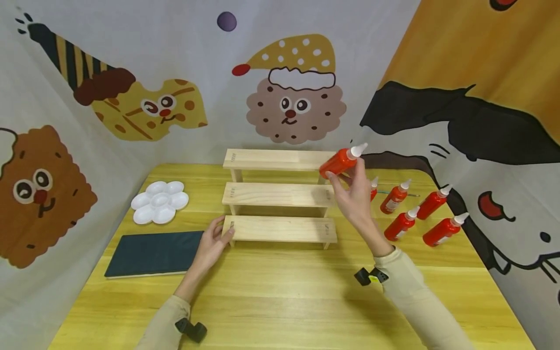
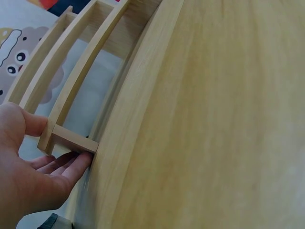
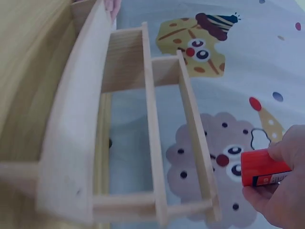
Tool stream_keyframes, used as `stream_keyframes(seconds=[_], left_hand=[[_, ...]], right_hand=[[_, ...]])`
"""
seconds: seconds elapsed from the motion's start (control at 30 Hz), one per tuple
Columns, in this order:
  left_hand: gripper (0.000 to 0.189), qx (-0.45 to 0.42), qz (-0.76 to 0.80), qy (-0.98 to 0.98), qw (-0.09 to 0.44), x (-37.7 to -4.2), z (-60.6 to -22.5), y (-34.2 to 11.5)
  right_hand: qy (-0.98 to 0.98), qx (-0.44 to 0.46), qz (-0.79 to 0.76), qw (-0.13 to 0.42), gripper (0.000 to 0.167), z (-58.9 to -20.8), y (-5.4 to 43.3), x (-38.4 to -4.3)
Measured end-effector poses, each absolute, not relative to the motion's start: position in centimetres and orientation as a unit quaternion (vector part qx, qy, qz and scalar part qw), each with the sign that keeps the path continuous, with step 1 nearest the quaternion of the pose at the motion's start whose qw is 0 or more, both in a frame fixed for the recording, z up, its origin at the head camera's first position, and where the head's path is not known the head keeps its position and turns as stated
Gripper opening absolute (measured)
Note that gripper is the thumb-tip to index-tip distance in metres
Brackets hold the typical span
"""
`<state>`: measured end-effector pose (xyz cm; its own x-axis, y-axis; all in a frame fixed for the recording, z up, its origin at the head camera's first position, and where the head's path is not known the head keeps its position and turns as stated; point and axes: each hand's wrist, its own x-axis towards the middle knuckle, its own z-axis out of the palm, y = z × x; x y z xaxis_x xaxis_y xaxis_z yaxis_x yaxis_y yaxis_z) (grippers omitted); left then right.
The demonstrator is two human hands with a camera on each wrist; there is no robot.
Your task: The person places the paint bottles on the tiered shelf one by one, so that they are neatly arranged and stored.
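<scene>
A three-tier wooden stand of pale wood stands on the table. My left hand grips the left end of its lowest tier. In the left wrist view the thumb lies at the plank's end, and the fingers curl against the short leg below. My right hand holds a red squeeze bottle with a white pointed nozzle, tilted up to the right. In the head view the bottle overlaps the right end of the top tier. The right wrist view shows the bottle's base sticking out between thumb and fingers.
More red bottles stand on the table's right side, with a thin paintbrush lying behind them. A white flower-shaped palette is at the back left. Nearer lies a dark flat rectangular board. A printed cloth hangs behind.
</scene>
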<state>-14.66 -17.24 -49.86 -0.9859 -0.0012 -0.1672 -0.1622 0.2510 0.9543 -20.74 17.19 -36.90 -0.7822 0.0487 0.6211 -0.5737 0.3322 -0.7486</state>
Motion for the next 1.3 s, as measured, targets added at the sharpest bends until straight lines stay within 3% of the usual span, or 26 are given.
stream_keyframes(seconds=[0.27,0.8,1.3], left_hand=[[0.067,-0.053,0.607,0.79,0.071,-14.7,-49.8,-17.2],[0.067,-0.046,0.608,0.79,0.06,-14.4,-49.6,-17.3],[0.066,-0.042,0.61,0.789,0.053,-14.5,-49.7,-17.1]], right_hand=[[-0.752,0.188,0.582,0.245,0.059,-35.5,12.8,-23.4],[-0.773,0.201,0.582,0.156,0.051,-35.3,5.1,-28.1],[-0.816,0.235,0.512,0.129,0.053,-35.7,0.8,-30.0]])
